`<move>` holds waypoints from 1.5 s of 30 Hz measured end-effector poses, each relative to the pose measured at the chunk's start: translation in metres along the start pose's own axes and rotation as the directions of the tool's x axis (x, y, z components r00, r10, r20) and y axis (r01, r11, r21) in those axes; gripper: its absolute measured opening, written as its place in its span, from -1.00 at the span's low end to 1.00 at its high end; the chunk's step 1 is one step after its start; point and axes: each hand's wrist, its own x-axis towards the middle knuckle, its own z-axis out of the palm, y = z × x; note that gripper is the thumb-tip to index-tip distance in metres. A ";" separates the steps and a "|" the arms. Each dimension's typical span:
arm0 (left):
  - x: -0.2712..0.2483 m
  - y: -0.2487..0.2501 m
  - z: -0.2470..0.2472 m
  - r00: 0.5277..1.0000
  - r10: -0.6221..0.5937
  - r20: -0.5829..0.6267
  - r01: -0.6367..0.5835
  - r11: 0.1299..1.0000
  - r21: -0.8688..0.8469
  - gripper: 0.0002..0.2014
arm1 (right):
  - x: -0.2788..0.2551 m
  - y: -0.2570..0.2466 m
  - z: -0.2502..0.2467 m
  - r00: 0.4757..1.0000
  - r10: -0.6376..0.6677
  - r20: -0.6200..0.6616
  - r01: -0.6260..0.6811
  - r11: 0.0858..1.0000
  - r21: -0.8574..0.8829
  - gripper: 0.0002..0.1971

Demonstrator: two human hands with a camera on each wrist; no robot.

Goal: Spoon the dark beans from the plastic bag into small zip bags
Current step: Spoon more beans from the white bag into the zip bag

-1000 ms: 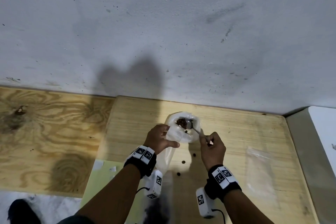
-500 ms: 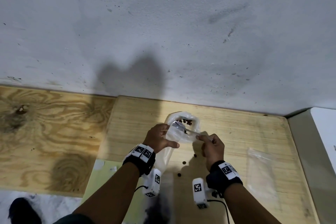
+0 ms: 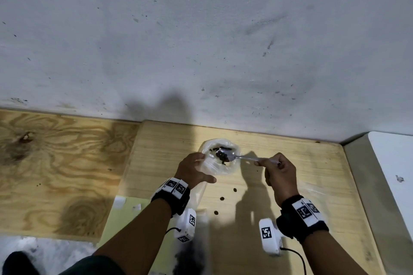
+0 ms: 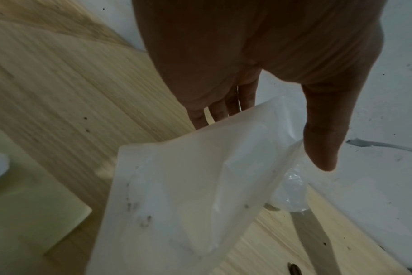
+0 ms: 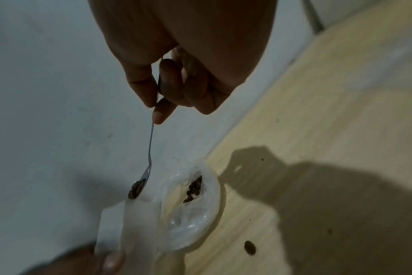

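Right hand (image 3: 279,173) pinches the spoon (image 3: 243,157), loaded with beans (image 3: 223,155), above the zip bag (image 4: 188,195) gripped by left hand (image 3: 194,171).

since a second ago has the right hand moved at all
Yes. In the head view the right hand has swung out rightward, away from the plastic bag, which stayed put, and the spoon now reaches in sideways.

Plastic bag (image 3: 232,168) on the wooden board (image 3: 290,152), near the board's far edge by the wall (image 3: 201,40), beans (image 5: 193,188) inside; small zip bag (image 4: 188,195) held by left hand (image 3: 194,172) just left of the plastic bag; spoon (image 3: 243,158) held by right hand (image 3: 279,174), bowl over the bags, handle running right; loose beans (image 3: 234,190) on the board between the wrists; another zip bag (image 3: 312,187) flat on the board, right of the right hand.
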 end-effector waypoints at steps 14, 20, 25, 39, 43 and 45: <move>0.009 0.000 -0.001 0.999 -0.039 0.029 0.042 0.994 -0.104 -0.14 | 0.006 0.016 0.011 0.970 -0.240 -0.044 0.224 0.948 -0.226 -0.66; 0.015 0.000 -0.006 0.998 -0.025 0.057 0.029 0.997 -0.068 -0.14 | 0.009 0.042 0.030 0.969 -0.231 -0.081 0.182 0.902 -0.392 -0.65; 0.018 0.000 -0.009 0.995 0.020 0.095 -0.018 1.000 -0.026 -0.15 | 0.010 0.061 0.041 0.976 -0.174 -0.128 0.111 0.911 -0.398 -0.63; 0.026 -0.005 -0.004 0.995 0.042 0.086 -0.038 0.998 -0.053 -0.11 | 0.002 0.084 0.044 0.996 0.046 -0.077 -0.062 0.972 -0.224 -0.57; 0.026 -0.008 0.000 0.994 0.049 0.097 -0.040 0.995 -0.091 -0.10 | 0.002 0.082 0.048 0.991 0.121 -0.061 -0.129 0.981 -0.146 -0.56; 0.025 -0.010 0.001 0.993 0.043 0.108 -0.032 0.994 -0.103 -0.06 | 0.002 0.079 0.051 0.981 0.185 -0.058 -0.189 0.979 -0.075 -0.58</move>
